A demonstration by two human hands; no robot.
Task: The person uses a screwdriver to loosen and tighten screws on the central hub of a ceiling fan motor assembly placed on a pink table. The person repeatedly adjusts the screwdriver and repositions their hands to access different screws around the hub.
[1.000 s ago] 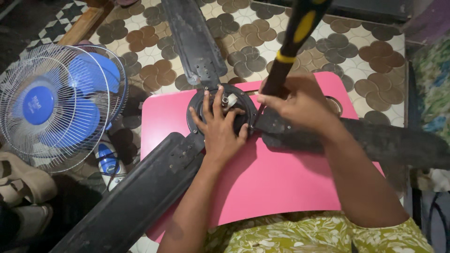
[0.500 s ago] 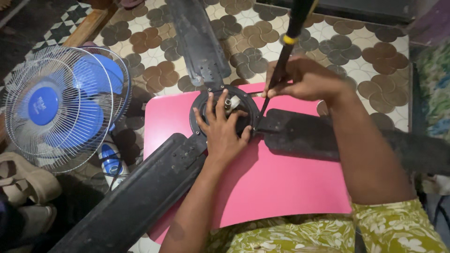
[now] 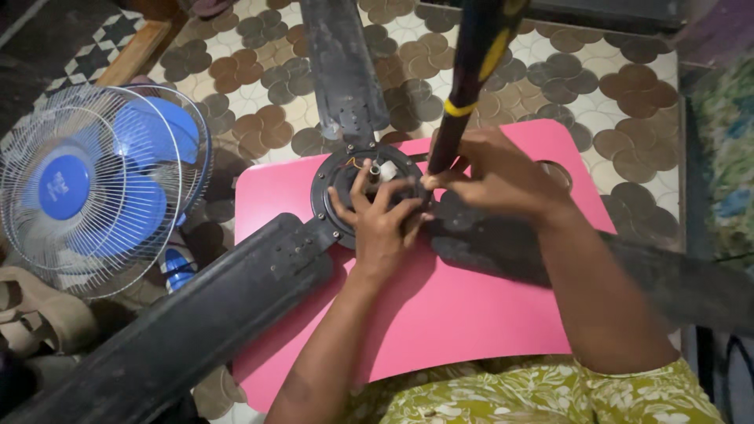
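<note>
Near edge: green patterned lap, both forearms reaching out over the pink surface.

Left hand: fingers spread, pressed flat on the fan hub, bracing it. Hub sits at the top-left part of the surface, three dark blades running off it: front-left blade toward the viewer, right blade under the right forearm, far blade out over the tiled floor.

Right hand: closed round the lower shaft of a screwdriver with black-yellow handle, tip down at the hub's right rim. Tip contact is hidden by the fingers.

Step, my read: working a screw at the hub/blade joint. Next move needs the tip seated square in the screw head, downward pressure, left hand holding the hub against rotation.

Left of the surface: blue stand fan on the floor, apart from the work.

Versus half a second back: the right hand has slid left, closer to the hub centre, and the screwdriver stands more upright. Left hand unchanged on the hub.
</note>
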